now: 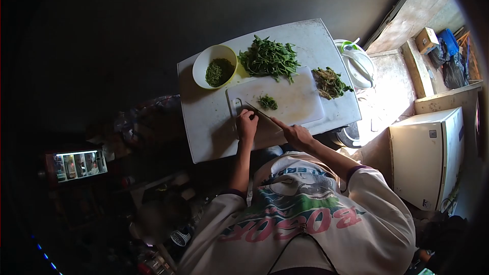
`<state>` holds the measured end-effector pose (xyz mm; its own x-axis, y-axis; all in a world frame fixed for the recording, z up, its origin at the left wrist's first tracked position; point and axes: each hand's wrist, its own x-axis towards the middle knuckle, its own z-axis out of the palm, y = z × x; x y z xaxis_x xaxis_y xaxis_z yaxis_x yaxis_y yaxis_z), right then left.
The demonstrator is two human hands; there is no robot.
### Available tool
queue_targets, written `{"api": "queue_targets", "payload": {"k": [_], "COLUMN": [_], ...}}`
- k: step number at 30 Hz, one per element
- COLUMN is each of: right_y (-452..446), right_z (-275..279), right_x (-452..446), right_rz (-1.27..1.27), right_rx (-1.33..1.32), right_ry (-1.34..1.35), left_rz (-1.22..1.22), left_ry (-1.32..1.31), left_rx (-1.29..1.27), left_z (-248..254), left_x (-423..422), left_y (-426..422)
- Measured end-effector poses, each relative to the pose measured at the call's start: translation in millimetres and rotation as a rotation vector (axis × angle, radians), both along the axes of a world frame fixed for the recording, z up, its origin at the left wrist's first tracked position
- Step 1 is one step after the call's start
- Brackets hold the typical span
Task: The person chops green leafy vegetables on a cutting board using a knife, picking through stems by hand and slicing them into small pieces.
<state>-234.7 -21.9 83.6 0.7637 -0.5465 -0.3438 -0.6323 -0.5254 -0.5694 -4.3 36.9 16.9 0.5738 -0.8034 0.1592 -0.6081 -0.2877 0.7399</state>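
Note:
My right hand is wrapped round the handle of a knife. Its thin blade slants up and left over the white cutting board. Just beyond the blade lies a small pile of chopped greens. My left hand is closed with curled fingers at the board's left end, near the handle slot and the knife tip; whatever it may hold is hidden. Behind the board sits a heap of leafy green stems. A white and yellow bowl at the back left contains finely chopped greens.
Trimmed stalks and roots lie right of the board on the white table. Beyond the table's right edge stands a white tub. A white fridge is on the right. A lit screen glows at the left.

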Motion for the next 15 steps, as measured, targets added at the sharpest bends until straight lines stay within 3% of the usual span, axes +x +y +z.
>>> {"api": "queue_targets", "payload": {"k": [6,11,15], "right_y": [-5.0,-1.3,0.8], "right_z": [7.9,11.4,4.7], "right_x": [17.3,-2.1,-22.8], "right_rz": [-0.001,0.019,-0.011], "right_rx": [-0.015,-0.009,0.001], "right_ry": [-0.154,0.060,0.041], "left_rz": [-0.056,-0.027,0.024], "left_ry": [-0.134,0.002,0.120], "left_rx": [0.109,-0.029,0.016], "left_z": [10.8,-14.4,0.2], "left_x": [4.0,12.6,3.4], "left_y": [1.8,1.6,1.7]}}
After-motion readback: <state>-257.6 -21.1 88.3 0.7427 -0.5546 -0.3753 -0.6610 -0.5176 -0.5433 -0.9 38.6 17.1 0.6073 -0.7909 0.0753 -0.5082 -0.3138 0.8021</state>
